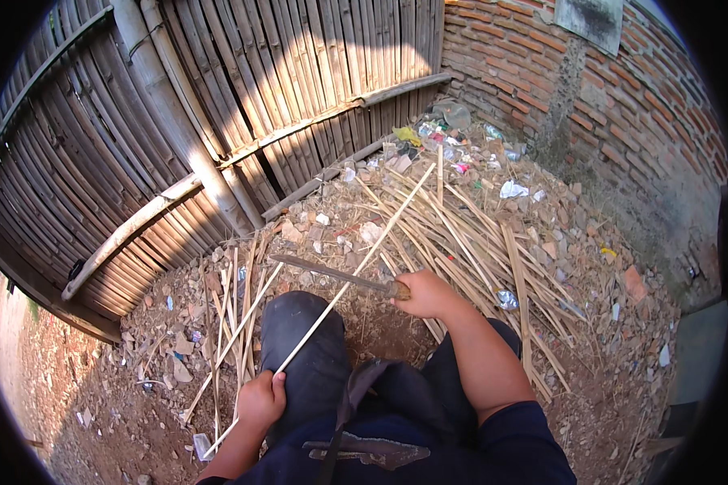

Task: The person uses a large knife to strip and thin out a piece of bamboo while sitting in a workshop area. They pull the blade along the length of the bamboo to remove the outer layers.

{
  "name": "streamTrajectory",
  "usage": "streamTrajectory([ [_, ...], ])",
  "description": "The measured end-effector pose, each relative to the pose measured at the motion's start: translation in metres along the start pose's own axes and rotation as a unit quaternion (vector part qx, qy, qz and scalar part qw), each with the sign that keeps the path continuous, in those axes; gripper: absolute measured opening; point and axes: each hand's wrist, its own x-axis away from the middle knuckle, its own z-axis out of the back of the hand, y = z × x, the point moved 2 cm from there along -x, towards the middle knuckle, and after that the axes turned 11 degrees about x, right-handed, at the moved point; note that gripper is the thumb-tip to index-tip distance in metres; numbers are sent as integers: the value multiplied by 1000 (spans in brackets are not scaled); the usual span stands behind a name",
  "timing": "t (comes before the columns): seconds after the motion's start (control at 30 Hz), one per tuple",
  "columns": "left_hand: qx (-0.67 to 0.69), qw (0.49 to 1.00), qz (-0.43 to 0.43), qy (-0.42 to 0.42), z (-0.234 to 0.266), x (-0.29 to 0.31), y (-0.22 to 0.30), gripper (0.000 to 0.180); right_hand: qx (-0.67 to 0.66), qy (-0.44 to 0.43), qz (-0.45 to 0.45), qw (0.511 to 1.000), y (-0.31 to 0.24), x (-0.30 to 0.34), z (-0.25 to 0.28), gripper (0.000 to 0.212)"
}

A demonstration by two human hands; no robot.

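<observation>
My left hand is closed around the lower part of a long, thin bamboo strip, which slants up and away to the right past my knee. In my right hand is the wooden handle of a machete. Its long dark blade points left and meets the strip at about its middle; whether it cuts in cannot be told. A large pile of split bamboo strips lies on the ground ahead and to the right. A smaller bunch of strips lies beside my left knee.
A bamboo fence with a thick post stands at the left and ahead. A brick wall closes the right side. Litter gathers in their corner. Rubble and stones cover the ground around my legs.
</observation>
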Motion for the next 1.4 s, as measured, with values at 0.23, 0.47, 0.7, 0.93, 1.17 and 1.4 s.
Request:
streamTrajectory([
  [0.23, -5, 1000, -2, 0, 1, -1, 2, 41, -13, -3, -6, 1000, 1, -1, -1, 32],
  [0.47, -4, 1000, 6, -3, 1, -1, 1, 41, -11, -12, -17, 1000, 3, -2, -5, 31],
  [0.7, 4, 1000, 12, -4, 0, -1, -1, 42, -15, -9, -10, 1000, 2, -2, -3, 32],
  [0.93, 18, 1000, 0, -4, -1, -2, -1, 41, -36, -21, -23, 999, 7, -3, -9, 31],
  [1.17, 8, 1000, -14, 3, -1, -2, -1, 41, -51, -28, -18, 998, 2, -2, -4, 31],
  [1.4, 9, 1000, -24, -6, -1, -2, -4, 42, -44, -45, -23, 998, 4, -3, -7, 32],
])
